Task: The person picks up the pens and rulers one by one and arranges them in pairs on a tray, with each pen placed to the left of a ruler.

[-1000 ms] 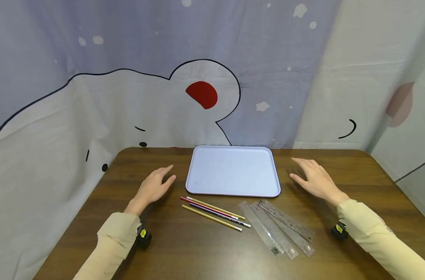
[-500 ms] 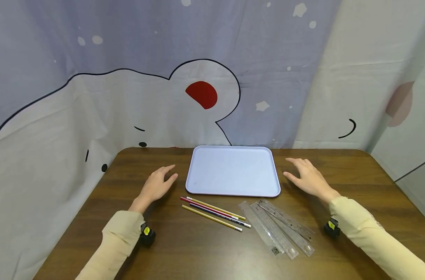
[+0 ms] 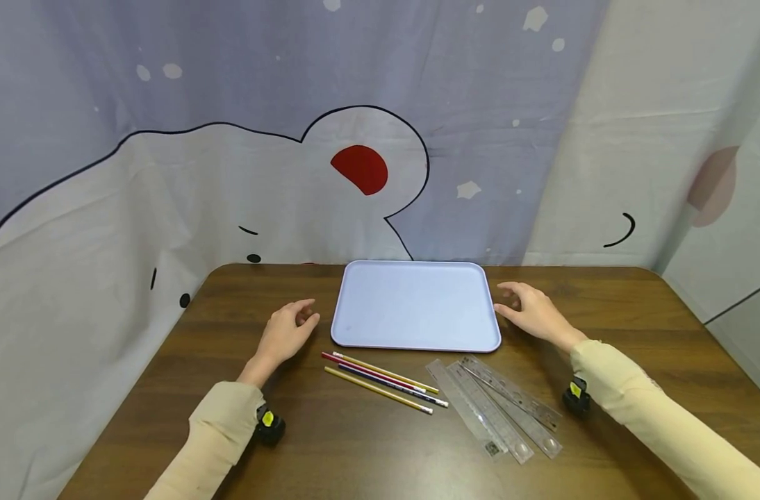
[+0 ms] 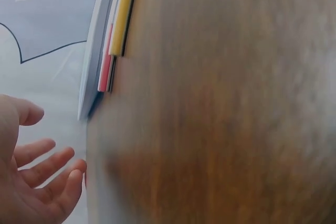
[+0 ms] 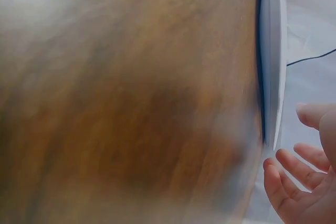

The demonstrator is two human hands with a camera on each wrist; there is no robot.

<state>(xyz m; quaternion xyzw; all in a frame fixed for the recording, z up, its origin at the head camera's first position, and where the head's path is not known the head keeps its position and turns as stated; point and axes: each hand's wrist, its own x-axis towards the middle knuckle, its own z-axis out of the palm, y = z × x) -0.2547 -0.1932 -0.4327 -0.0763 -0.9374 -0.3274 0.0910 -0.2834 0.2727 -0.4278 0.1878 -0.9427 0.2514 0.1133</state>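
Note:
A pale lilac rectangular tray (image 3: pixel 416 305) lies flat at the far side of the wooden table. My left hand (image 3: pixel 283 333) hovers beside its left side with a gap between, thumb and fingers loosely bent around nothing. At the tray's right edge, my right hand (image 3: pixel 533 312) has its thumb and fingertips close to the rim, also holding nothing. Each wrist view catches the tray edge-on: the rim (image 4: pixel 94 40) stands past the left fingertips, and the right hand (image 5: pixel 310 182) curves loosely near the tray's end.
In front of the tray lie several pencils (image 3: pixel 378 390), yellow, red and dark blue, side by side at a slant. Several clear rulers (image 3: pixel 466 408) fan out to their right, partly overlapping. A printed curtain (image 3: pixel 230 194) hangs behind the table (image 3: pixel 367 458).
Both hands have moved inward toward the tray, the right one farther. Fingers of both hands have bent a little more. Tray, pencils and rulers stay put.

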